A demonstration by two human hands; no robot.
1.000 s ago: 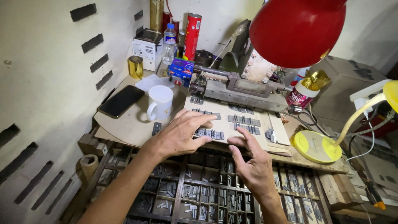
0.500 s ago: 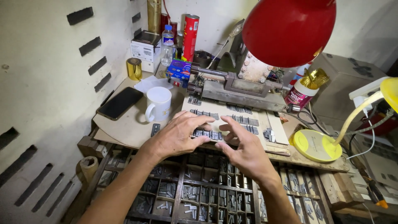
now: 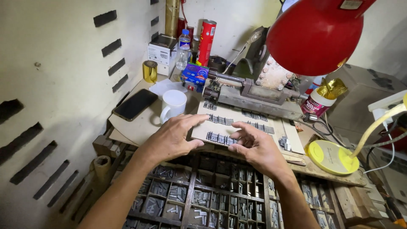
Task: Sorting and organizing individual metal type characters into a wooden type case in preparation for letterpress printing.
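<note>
A head-worn camera looks down on a crowded letterpress worktop (image 3: 135, 127). At nine o'clock a black smartphone (image 3: 135, 104) lies flat beside a white mug (image 3: 174, 104), both pushed back from the working area, seemingly to keep it free. The left hand (image 3: 171, 138) rests with fingers spread wide, its fingertips pressing the edge of a pale board (image 3: 237, 127); it looks to be steadying the board and grips nothing. At the centre, short rows of metal type (image 3: 220, 138) stand on that board, just ahead of both hands. The right hand (image 3: 256, 146) hovers at the near row, fingers loosely curled and narrow; whether it pinches a piece of type cannot be told. At six o'clock, under the wrists, a wooden type case (image 3: 203, 199) holds sorted metal pieces in small compartments, close for easy reach. At twelve o'clock sits a grey metal machine (image 3: 258, 93). At one o'clock a red lamp shade (image 3: 316, 36) hangs overhead, aimed down at the board. At three o'clock lies a round yellow lamp base (image 3: 333, 157).
</note>
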